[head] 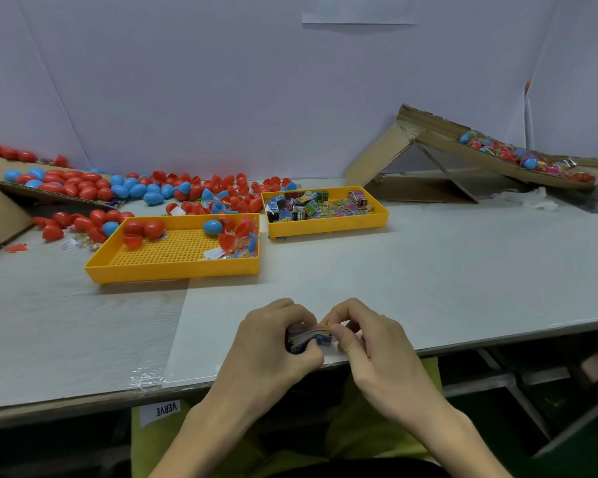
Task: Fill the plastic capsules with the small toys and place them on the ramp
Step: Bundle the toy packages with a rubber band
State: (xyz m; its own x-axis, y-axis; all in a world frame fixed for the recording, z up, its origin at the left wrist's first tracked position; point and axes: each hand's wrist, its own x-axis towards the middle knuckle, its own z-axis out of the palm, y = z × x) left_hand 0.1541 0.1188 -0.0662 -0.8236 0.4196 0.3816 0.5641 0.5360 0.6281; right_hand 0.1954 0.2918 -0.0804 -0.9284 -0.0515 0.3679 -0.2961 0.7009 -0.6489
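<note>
From my remote seat I see both hands brought together at the near edge of the pale grey table [428, 270]. The left hand [277, 343] has its fingers curled round a small bundle of printed toy packets [309, 336], and the right hand [370, 343] pinches the right end of the bundle between thumb and forefinger. I cannot make out any capsule shell in either hand. Farther back on the left sits a yellow perforated plastic tray [173, 272] with a few red and blue egg-shaped plastic capsules [154, 228] along its far side, some of them open halves. Just beside it to the right, a second yellow plastic tray [328, 230] holds a heap of small colourful toy boxes [311, 205]. Behind the trays, loose red and blue capsules [87, 192] lie scattered across the table and over a cardboard sheet on the left. At the far right the brown cardboard ramp [439, 138] slopes down to the right, with filled capsules [529, 162] gathered along its lower part.
</note>
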